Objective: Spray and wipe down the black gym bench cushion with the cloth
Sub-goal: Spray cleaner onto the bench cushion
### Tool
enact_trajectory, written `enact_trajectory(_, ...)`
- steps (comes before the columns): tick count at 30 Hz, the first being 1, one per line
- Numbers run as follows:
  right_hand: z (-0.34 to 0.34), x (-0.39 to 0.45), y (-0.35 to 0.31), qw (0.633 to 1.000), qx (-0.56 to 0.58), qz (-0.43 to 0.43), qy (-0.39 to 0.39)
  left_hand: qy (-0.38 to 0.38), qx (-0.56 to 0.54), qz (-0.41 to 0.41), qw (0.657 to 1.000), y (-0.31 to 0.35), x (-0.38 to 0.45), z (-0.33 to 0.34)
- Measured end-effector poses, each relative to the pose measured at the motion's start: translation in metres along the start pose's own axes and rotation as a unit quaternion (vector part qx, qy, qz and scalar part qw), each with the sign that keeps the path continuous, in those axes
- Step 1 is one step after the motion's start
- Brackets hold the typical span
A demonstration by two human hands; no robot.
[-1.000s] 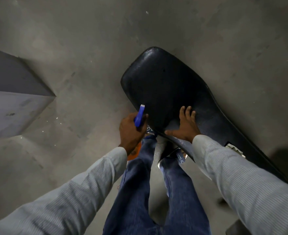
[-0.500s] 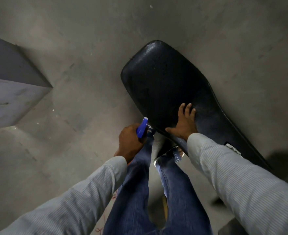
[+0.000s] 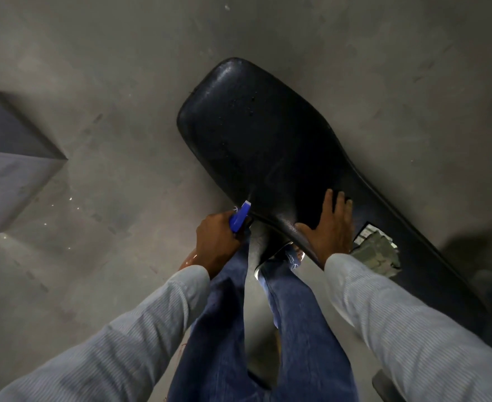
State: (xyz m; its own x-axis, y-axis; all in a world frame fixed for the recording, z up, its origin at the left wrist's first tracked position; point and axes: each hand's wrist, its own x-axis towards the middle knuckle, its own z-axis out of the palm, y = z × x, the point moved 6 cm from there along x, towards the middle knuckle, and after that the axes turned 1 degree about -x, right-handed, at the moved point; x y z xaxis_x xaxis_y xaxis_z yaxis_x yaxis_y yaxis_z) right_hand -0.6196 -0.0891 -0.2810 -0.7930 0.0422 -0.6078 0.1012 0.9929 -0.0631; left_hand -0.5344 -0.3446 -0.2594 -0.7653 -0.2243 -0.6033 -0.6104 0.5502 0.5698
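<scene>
The black bench cushion (image 3: 262,134) runs from upper centre down to the lower right, with fine droplets on its surface. My left hand (image 3: 217,245) grips a spray bottle (image 3: 240,217) by its blue head, the nozzle pointing at the cushion's near edge; a bit of orange bottle body shows below my wrist. My right hand (image 3: 330,227) lies flat on the cushion with its fingers straight. A grey-green folded cloth (image 3: 376,250) lies on the cushion just right of my right wrist.
Bare concrete floor (image 3: 123,82) surrounds the bench. A grey block corner (image 3: 10,181) juts in from the left. My legs in blue jeans (image 3: 268,329) and shoes stand against the cushion's near edge. A dark object sits at the bottom right edge.
The cloth beside my right wrist has come into view. My left hand with the spray bottle sits lower and closer to the cushion edge. My right hand stays flat on the cushion.
</scene>
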Motion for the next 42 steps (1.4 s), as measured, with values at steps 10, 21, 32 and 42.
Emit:
enact_trajectory(10,0.009,0.0,0.001,0.999,-0.038,0.017,-0.027,0.082,-0.078,0.019,0.993,0.038,0.013,-0.003)
enact_trajectory(21,0.016,0.005,0.0,0.997,-0.066,0.012,-0.032,0.031,-0.038,0.034,0.998,0.053,0.023,0.009)
enact_trajectory(32,0.013,0.004,0.01,0.999,-0.035,-0.003,-0.032,-0.091,0.097,0.066,0.989,0.06,0.02,0.052)
enact_trajectory(42,0.009,-0.004,0.03,0.999,0.031,-0.011,-0.009,-0.097,0.116,0.079,0.985,0.073,0.013,0.06)
